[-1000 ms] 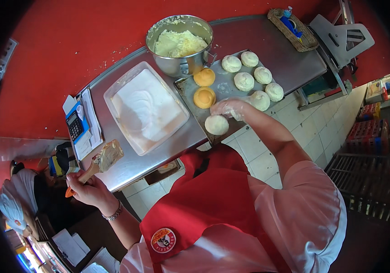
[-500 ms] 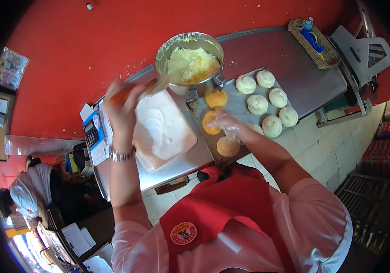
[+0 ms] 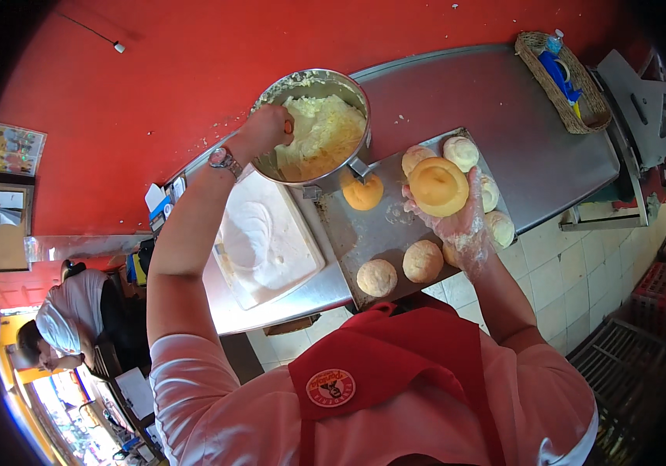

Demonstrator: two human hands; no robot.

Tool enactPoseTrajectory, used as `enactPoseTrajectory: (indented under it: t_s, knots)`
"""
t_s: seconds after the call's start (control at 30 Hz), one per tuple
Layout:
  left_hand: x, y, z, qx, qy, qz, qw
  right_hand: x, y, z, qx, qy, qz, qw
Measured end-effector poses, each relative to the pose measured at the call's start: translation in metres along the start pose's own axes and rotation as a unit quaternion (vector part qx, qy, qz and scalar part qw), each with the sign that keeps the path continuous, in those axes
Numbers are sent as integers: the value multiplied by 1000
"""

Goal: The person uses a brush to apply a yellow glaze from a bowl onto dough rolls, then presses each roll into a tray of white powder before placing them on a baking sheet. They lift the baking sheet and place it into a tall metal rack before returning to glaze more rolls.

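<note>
My left hand (image 3: 265, 130) is closed inside the metal pot (image 3: 363, 115), gripping a tool with an orange handle (image 3: 288, 126); its lower end is out of sight. Pale yellow cream (image 3: 321, 128) half fills the pot and clings to its walls. In a clear plastic glove, my right hand (image 3: 469, 229) holds up a round golden bun (image 3: 438, 185) from beneath, above the metal baking tray (image 3: 395, 225). Another plain bun (image 3: 361, 191) sits by the pot. Cream-covered buns (image 3: 461, 153) line the tray's right side; two paler, dusted-looking buns (image 3: 424, 261) are at its near edge.
A white rectangular tub (image 3: 259, 241) of white powder stands left of the tray on the steel table (image 3: 496, 101). At the far right lies a wicker basket (image 3: 573, 85) with tape. A red wall backs the table. Another person (image 3: 69, 311) bends over at the far left.
My left hand has moved from above the tub into the pot with the tool. My right hand has lifted a bun off the tray. The view has shifted slightly.
</note>
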State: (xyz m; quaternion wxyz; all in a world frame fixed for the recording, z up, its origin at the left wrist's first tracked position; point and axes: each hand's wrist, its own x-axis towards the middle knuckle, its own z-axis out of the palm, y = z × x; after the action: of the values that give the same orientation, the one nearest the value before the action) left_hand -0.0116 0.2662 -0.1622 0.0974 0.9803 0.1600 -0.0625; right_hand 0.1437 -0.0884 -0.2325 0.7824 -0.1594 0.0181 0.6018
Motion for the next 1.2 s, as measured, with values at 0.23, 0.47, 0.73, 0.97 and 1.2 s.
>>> enactPoseTrajectory:
  t_s: [0.23,0.47,0.73,0.97,1.2]
  knots:
    - [-32,-12,-31,-385,218,-211,872,2,29,24,35,29,15,999]
    - [-94,120,-35,-487,472,-86,730,16,83,24,151,35,38,987]
    - [-218,227,8,-5,500,347,794,10,125,33,132,-62,8,989]
    - [-198,160,-71,-434,454,-77,774,5,158,41,17,-100,-19,995]
    - [-255,228,-10,-87,528,345,771,24,173,28,85,-161,4,983]
